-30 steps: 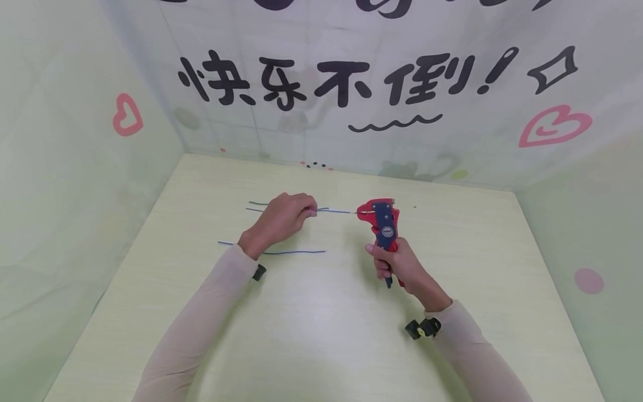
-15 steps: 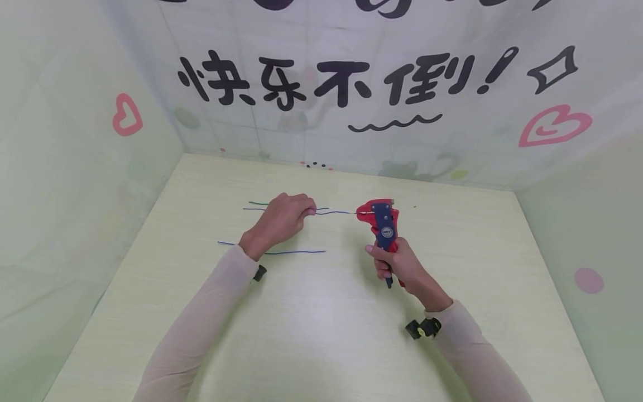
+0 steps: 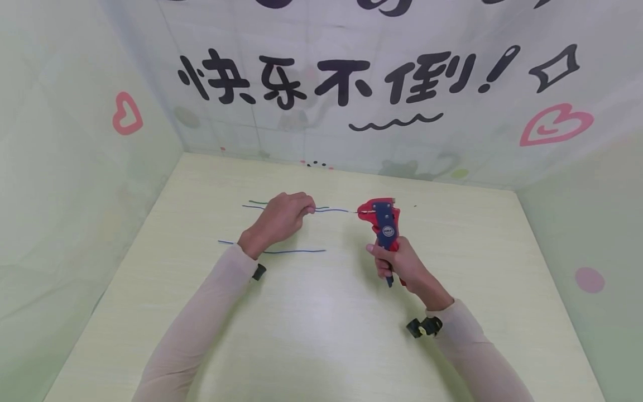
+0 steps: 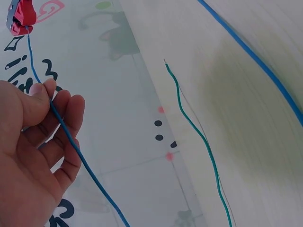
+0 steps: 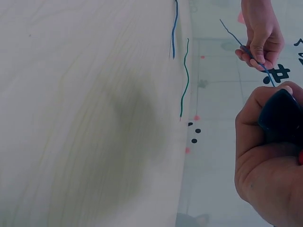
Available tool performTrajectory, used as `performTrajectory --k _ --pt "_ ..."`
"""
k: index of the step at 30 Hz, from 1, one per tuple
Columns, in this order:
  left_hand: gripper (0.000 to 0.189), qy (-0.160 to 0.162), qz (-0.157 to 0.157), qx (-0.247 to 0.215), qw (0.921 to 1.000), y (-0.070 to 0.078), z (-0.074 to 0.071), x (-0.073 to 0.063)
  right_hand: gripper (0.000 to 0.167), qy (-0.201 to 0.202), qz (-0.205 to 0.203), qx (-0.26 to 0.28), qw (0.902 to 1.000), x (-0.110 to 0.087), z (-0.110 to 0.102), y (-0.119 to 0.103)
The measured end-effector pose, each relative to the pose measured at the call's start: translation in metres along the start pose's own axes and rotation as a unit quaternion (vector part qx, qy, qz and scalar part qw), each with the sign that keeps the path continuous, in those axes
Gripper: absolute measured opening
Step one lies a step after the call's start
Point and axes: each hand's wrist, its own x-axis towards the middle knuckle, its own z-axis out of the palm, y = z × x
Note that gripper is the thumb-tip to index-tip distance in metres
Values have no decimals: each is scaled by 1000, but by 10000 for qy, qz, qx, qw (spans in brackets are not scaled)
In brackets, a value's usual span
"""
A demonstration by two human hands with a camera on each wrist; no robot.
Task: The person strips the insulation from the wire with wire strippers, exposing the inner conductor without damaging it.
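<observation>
Between the thumb and fingertips of my left hand (image 3: 282, 216) I pinch a thin blue wire (image 4: 94, 177). One end of it trails behind the hand; the other reaches right to the mouth of a red and dark blue wire stripper (image 3: 385, 220). My right hand (image 3: 402, 265) grips the stripper by its handles, thumb on the near side, with the head pointing left. A bit of pale wire shows close to the stripper's mouth. In the right wrist view the stripper's dark handle end (image 5: 281, 116) fills the fist, and its head is out of sight.
A green wire (image 4: 208, 146) lies on the pale table (image 3: 301, 335) just behind my left hand. Nearer me lies a second blue wire (image 3: 296, 252), partly covered by my left forearm. Printed cloth walls (image 3: 321, 139) stand at the back and both sides.
The pinched blue wire has slid slightly left, and its stretch toward the stripper, straight at first, now bows a little. Both hands have stayed almost in place.
</observation>
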Motion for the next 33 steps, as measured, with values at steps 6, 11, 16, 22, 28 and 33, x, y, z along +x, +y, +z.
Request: performTrajectory --k 6,11,16,22,28,33 --pt "10 20 -139 26 9999 -3 -3 -1 25 37 -143 63 9999 -3 -5 -4" --pt "10 76 -158 -49 9998 -7 -5 -3 21 7 -245 -99 9996 -4 -10 -5" --pt "11 21 -135 -76 9999 -5 -5 -2 20 -298 -206 -372 9986 -1 -8 -1" --pt "11 94 31 -20 9999 -2 -3 -1 22 -370 -94 -467 9982 0 -4 2" --pt "10 188 188 -23 9996 -1 -2 -2 26 -209 6 -349 9992 -1 -2 1" --pt "11 51 175 -54 9998 -1 -3 -3 30 1 139 -136 9998 -2 -1 0"
